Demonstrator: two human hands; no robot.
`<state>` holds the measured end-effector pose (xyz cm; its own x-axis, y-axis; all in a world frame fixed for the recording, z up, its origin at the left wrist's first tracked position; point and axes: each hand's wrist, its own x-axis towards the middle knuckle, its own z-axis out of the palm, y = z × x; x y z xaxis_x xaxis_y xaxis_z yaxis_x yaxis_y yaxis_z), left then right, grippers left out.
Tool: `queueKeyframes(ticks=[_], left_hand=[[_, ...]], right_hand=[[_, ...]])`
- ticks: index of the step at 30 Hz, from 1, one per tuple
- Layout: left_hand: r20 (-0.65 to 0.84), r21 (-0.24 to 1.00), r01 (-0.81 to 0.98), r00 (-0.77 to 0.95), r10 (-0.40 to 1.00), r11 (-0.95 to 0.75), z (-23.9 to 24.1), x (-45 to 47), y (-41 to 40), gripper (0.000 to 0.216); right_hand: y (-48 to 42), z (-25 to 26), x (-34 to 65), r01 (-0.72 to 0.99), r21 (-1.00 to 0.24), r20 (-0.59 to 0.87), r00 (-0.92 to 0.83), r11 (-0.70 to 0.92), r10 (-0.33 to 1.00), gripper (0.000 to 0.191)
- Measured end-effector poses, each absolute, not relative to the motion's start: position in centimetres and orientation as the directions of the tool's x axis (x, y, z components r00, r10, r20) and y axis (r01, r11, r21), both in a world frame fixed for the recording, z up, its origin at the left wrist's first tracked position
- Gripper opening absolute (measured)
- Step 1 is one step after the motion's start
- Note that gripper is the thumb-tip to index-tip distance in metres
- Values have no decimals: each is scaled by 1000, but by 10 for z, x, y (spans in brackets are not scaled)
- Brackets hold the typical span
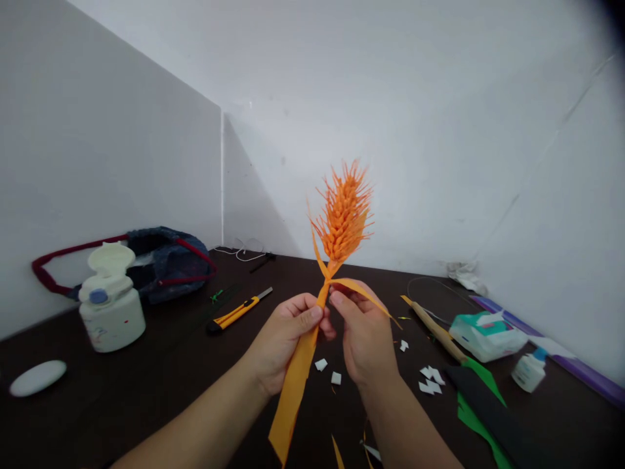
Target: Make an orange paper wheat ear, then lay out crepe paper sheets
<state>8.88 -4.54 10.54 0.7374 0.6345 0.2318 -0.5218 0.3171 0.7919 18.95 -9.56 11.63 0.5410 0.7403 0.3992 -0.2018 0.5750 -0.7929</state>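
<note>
An orange paper wheat ear with fine bristles stands nearly upright in front of me, tilted slightly right. Below its head, the stem is wrapped in yellow-orange paper, with two narrow paper leaves branching off. My left hand pinches the wrapped stem between thumb and fingers. From this grip a long yellow-orange paper strip hangs down toward me. My right hand is closed at the stem just below the right leaf, thumb against the fingers. Its fingertips are partly hidden behind the stem.
A utility knife, white tub with raised lid and fabric bag lie left. Paper scraps, a paper roll, green paper, a small bottle and a tissue pack lie right.
</note>
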Motion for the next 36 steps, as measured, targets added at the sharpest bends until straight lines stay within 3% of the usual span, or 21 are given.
queueKeyframes(ticks=[3, 5, 11, 15, 18, 22, 29, 36], left_hand=[[220, 796, -508, 749, 625, 330, 106, 89, -44, 19], [203, 797, -494, 761, 616, 348, 107, 90, -45, 21], [178, 809, -455, 793, 582, 372, 98, 96, -47, 21], [152, 824, -424, 805, 574, 376, 94, 97, -50, 23], [129, 832, -406, 804, 580, 378, 94, 99, -53, 23], [113, 832, -394, 809, 576, 390, 91, 100, -55, 22], [122, 848, -363, 842, 526, 385, 88, 100, -59, 21], [150, 814, -370, 879, 453, 448, 84, 102, -63, 19]], right_hand=[[-94, 119, 198, -313, -726, 440, 472, 612, 764, 42], [-93, 120, 205, -306, -704, 483, 454, 640, 749, 47], [-92, 122, 227, -82, -678, 615, 481, 730, 625, 2], [-100, 129, 237, 13, -634, 702, 430, 774, 568, 7], [-107, 135, 242, 176, -607, 764, 397, 775, 509, 8], [-113, 139, 246, 301, -610, 776, 413, 733, 476, 7], [-119, 143, 252, 106, -708, 618, 572, 698, 540, 6], [-129, 153, 256, 19, -711, 579, 582, 703, 571, 15]])
